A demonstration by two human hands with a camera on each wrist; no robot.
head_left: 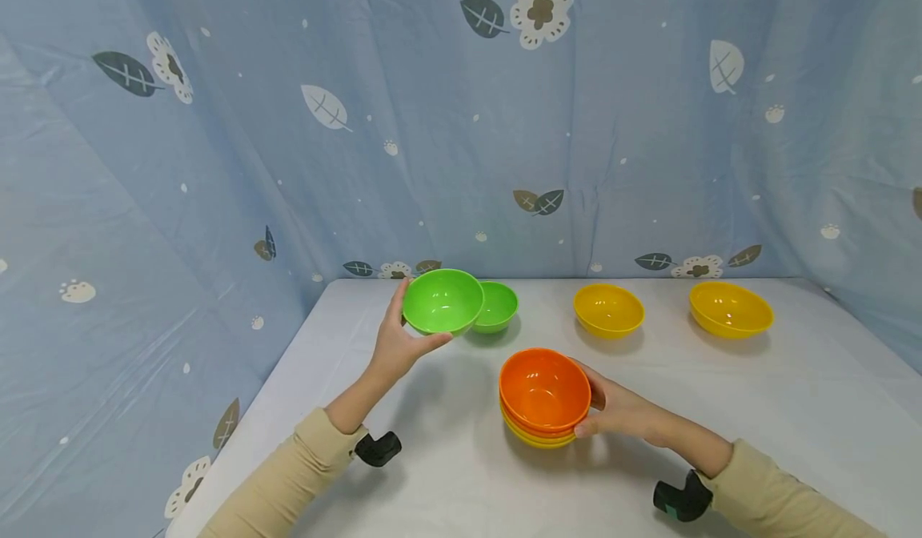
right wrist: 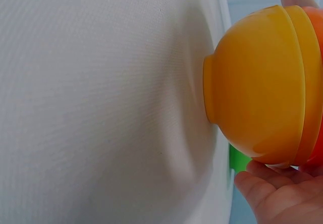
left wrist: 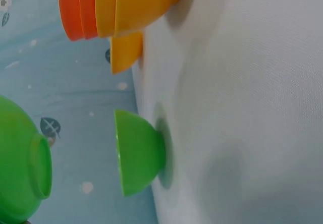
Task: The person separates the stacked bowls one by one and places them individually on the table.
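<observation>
My left hand grips a green bowl by its side, holding it up off the table. In the left wrist view its underside and foot ring show at the left edge. A smaller-looking green bowl stands upright on the table just behind it. My right hand holds a stack of nested bowls at its right side, thumb near the rim. Orange bowls sit on top, yellow bowls below. Whether the stack's foot touches the table I cannot tell.
Two yellow bowls stand upright toward the back of the white table: one yellow bowl right of centre, another yellow bowl farther right. A blue patterned curtain hangs behind the table and along its left side.
</observation>
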